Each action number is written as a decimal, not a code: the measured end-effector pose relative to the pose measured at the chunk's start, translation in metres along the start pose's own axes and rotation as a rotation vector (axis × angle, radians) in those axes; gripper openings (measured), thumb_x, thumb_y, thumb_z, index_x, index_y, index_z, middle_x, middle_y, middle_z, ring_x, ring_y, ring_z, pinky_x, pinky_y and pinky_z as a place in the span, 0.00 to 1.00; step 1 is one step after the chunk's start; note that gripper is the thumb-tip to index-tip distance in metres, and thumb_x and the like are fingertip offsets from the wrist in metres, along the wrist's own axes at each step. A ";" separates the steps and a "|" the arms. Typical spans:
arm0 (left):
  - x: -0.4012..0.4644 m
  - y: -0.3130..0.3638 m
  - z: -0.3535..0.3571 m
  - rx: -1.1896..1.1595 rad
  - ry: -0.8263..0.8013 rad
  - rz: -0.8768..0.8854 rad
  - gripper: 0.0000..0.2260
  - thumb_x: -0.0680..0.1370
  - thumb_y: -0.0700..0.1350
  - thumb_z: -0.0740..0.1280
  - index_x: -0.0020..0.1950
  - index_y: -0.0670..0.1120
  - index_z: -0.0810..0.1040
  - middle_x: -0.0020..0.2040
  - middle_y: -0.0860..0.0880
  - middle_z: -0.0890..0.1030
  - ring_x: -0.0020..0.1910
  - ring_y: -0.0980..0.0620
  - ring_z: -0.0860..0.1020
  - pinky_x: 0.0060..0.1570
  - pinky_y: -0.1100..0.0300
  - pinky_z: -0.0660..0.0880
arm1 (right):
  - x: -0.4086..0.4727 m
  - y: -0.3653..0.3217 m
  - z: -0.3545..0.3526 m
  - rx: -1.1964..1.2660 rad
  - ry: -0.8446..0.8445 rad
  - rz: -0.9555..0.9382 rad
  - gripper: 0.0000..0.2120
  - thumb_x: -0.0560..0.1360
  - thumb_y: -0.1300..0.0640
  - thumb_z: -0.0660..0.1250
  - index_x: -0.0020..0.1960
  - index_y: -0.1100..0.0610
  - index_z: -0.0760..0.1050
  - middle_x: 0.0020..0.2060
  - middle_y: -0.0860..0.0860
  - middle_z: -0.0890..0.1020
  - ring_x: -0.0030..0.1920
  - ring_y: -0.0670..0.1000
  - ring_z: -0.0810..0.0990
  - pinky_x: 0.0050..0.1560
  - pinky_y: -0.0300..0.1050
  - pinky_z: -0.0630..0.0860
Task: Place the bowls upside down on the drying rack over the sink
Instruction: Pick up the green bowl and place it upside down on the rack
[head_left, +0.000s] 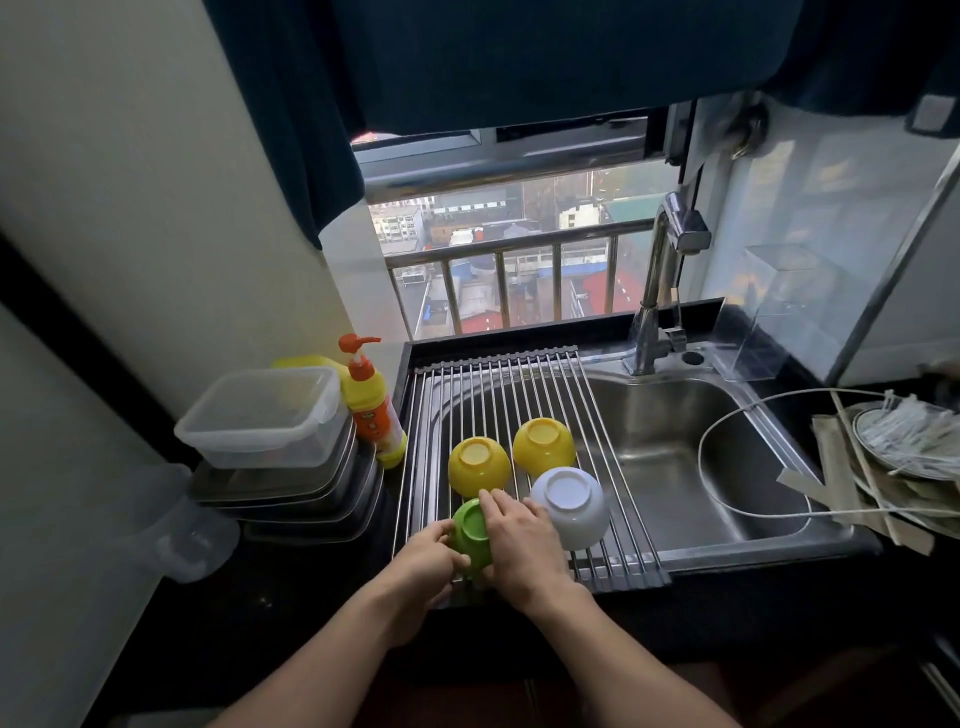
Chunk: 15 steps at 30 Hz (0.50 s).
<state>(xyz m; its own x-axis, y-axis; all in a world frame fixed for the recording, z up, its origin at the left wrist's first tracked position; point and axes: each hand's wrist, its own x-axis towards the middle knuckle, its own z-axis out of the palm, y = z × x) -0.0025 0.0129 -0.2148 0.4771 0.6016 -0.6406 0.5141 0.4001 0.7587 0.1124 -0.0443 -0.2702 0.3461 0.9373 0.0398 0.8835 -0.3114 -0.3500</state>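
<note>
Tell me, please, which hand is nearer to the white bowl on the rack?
Right. The right hand lies just beside the white bowl, while holding the green bowl; the left hand sits beyond the green bowl.

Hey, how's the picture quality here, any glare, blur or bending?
Head view: daylight from the window backlights a dim counter; wide-angle bending curves the wall edges; both hands on the green bowl look slightly soft; the sink shows mild sheen.

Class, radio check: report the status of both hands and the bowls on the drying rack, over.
Left hand and right hand both gripping small green plastic bowl, upside down at steel roll-up rack's near edge. Two yellow bowls, white bowl inverted. Nothing blocking.
</note>
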 end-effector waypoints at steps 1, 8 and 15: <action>0.003 -0.002 0.000 0.020 -0.004 0.008 0.23 0.77 0.28 0.58 0.69 0.46 0.69 0.49 0.54 0.78 0.47 0.54 0.78 0.35 0.60 0.74 | 0.001 0.000 0.003 -0.012 0.017 -0.004 0.35 0.71 0.55 0.72 0.73 0.58 0.61 0.67 0.55 0.72 0.67 0.56 0.71 0.72 0.53 0.59; 0.000 0.004 0.014 0.073 -0.032 0.083 0.26 0.77 0.28 0.60 0.74 0.44 0.65 0.48 0.54 0.76 0.43 0.57 0.77 0.23 0.70 0.75 | 0.004 -0.001 0.012 -0.158 0.097 -0.007 0.14 0.74 0.62 0.60 0.58 0.59 0.75 0.57 0.60 0.79 0.57 0.61 0.78 0.65 0.56 0.70; 0.015 0.004 0.010 0.146 -0.020 0.089 0.32 0.73 0.27 0.61 0.75 0.47 0.64 0.46 0.58 0.75 0.44 0.57 0.76 0.38 0.63 0.73 | 0.009 -0.002 0.008 -0.251 0.041 0.038 0.18 0.75 0.59 0.62 0.64 0.60 0.74 0.64 0.62 0.76 0.64 0.65 0.72 0.64 0.63 0.68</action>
<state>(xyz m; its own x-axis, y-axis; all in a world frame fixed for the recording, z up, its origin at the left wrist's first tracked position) 0.0137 0.0162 -0.2228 0.5384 0.6158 -0.5753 0.5668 0.2406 0.7879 0.1110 -0.0337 -0.2765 0.3888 0.9186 0.0707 0.9184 -0.3804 -0.1087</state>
